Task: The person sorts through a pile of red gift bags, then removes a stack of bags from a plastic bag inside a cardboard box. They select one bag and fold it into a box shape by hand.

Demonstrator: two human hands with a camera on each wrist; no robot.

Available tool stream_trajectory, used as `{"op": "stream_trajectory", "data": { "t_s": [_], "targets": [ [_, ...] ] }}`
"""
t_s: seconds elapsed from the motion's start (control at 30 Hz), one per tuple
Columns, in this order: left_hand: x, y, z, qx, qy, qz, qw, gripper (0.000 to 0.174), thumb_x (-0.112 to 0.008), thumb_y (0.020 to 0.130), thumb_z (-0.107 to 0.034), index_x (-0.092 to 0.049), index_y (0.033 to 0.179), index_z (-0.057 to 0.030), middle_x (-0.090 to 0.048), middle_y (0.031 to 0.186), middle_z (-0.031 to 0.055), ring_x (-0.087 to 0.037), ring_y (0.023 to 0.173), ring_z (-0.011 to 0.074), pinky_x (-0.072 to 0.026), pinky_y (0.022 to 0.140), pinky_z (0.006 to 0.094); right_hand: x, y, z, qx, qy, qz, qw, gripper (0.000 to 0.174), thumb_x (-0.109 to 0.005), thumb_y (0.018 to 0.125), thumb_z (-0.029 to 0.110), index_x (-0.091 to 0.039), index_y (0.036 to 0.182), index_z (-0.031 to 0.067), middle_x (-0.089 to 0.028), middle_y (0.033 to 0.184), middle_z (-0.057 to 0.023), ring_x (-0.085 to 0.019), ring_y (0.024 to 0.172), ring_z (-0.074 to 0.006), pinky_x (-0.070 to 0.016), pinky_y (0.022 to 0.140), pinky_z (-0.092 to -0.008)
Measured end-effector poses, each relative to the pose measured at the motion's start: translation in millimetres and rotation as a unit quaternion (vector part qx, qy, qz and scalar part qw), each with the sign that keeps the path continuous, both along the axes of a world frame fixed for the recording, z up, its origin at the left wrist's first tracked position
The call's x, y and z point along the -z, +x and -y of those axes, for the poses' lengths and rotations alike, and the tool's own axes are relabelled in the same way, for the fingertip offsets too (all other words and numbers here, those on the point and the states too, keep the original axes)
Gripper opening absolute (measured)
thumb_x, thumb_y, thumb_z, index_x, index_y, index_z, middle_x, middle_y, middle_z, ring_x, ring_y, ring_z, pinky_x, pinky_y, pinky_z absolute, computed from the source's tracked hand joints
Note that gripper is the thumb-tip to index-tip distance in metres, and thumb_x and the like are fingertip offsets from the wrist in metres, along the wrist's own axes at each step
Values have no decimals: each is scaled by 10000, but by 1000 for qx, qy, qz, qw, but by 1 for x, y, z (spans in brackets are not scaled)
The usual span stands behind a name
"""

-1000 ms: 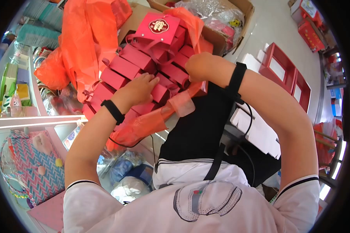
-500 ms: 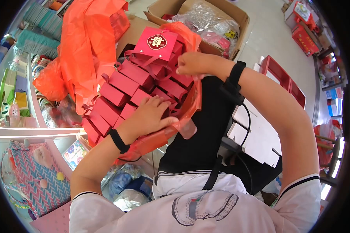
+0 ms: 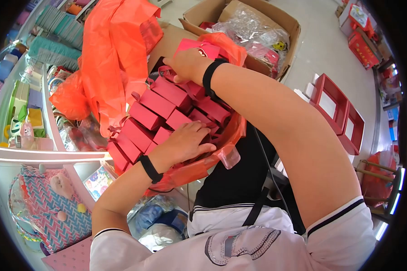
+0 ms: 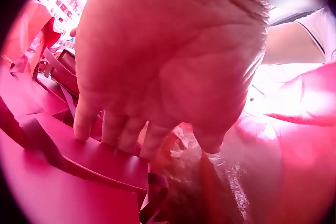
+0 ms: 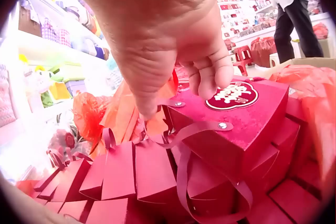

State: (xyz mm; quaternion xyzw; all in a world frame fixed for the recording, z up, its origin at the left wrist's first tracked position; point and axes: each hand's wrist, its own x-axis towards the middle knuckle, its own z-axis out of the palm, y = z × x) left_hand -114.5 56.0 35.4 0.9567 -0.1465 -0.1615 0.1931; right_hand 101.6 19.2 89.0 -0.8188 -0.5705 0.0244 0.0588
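Shop floor [image 3: 312, 58] stretched across the upper right. The right hand [image 3: 190, 65], fingers bent, hung by the emblem box [image 5: 262, 116], upper centre; whether it pinched the ribbon [image 5: 197, 128], I couldn't tell. The left hand [image 3: 185, 143] rested, fingers extended, on red boxes [image 3: 167, 94] mid-frame: probably light, crushable card, best lifted by ribbon. Half a second earlier, the right hand was further right.

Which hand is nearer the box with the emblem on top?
Right. The right hand is close by the emblem box; the left hand lies farther off, over red boxes.
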Motion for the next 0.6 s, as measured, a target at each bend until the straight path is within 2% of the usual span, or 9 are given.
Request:
{"op": "stream_trajectory", "data": {
  "t_s": [0.1, 0.13, 0.2, 0.3, 0.37, 0.4, 0.5, 0.57, 0.6],
  "targets": [
    [0, 2, -8, -21, -52, 24, 998, 626, -628, 954, -518, -625, 1259, 29, -595, 1318, 222, -554, 1253, 384, -448, 1062, 454, 30, 10, -15, -29, 12, 47, 998, 346, -695, 854, 196, -628, 1181, 106, -721, 937, -174, -722, 891, -361, -565, 709, -483],
    [-4, 4, -11, -26, -52, -14, 998, 654, -613, 964, -531, -603, 1302, 28, -578, 1356, 229, -526, 1299, 392, -431, 1091, 452, 36, 12, -9, -50, 63, 61, 995, 232, -660, 859, 125, -641, 1088, 94, -714, 932, -159, -715, 861, -354, -559, 693, -469],
    [-14, 11, -16, -33, -49, -90, 994, 712, -585, 984, -558, -557, 1387, 28, -544, 1433, 243, -470, 1391, 406, -397, 1150, 446, 39, 18, 0, -81, 111, 82, 987, 217, -645, 867, 125, -641, 1081, 94, -706, 922, -147, -709, 841, -350, -555, 689, -471],
    [-1, 16, -28, -34, -84, -115, 989, 690, -564, 1006, -536, -556, 1390, 37, -553, 1427, 235, -502, 1366, 394, -404, 1144, 427, 31, 22, 20, -100, 164, 47, 980, 228, -610, 883, 113, -642, 1108, 100, -702, 946, -141, -703, 855, -356, -556, 707, -470],
    [-12, 23, -39, -54, -128, -151, 979, 648, -549, 1022, -508, -564, 1390, 25, -566, 1416, 214, -526, 1346, 357, -419, 1130, 417, 21, 22, 35, -108, 223, -4, 969, 257, -586, 898, 116, -650, 1146, 93, -721, 967, -144, -712, 880, -365, -562, 735, -472],
    [-18, 24, -44, -64, -151, -168, 972, 627, -541, 1030, -494, -568, 1390, 19, -573, 1410, 203, -538, 1337, 339, -427, 1123, 412, 10, 20, 45, -92, 224, 6, 970, 241, -586, 893, 99, -636, 1128, 98, -705, 976, -128, -700, 849, -370, -559, 722, -468],
    [-29, 23, -63, -209, -276, -184, 920, 579, -533, 1038, -452, -555, 1411, -10, -590, 1384, 154, -552, 1311, 281, -444, 1105, 401, -6, 18, 71, -131, 327, -17, 936, 203, -598, 893, 102, -613, 1096, 95, -682, 965, -124, -687, 827, -377, -557, 712, -461],
    [-25, 32, -85, -324, -409, -158, 838, 546, -564, 1034, -389, -514, 1453, -42, -567, 1411, 120, -536, 1323, 253, -449, 1099, 398, -30, -4, 97, -109, 270, -74, 954, 223, -645, 879, 97, -561, 1085, 101, -641, 966, -121, -670, 858, -370, -554, 720, -443],
    [-25, 38, -90, -377, -469, -145, 785, 540, -579, 1032, -357, -493, 1474, -58, -555, 1424, 103, -527, 1329, 238, -451, 1096, 396, -33, -9, 104, -130, 275, -76, 950, 243, -661, 872, 93, -551, 1089, 104, -634, 968, -120, -666, 870, -367, -554, 724, -440]
  ]
}}
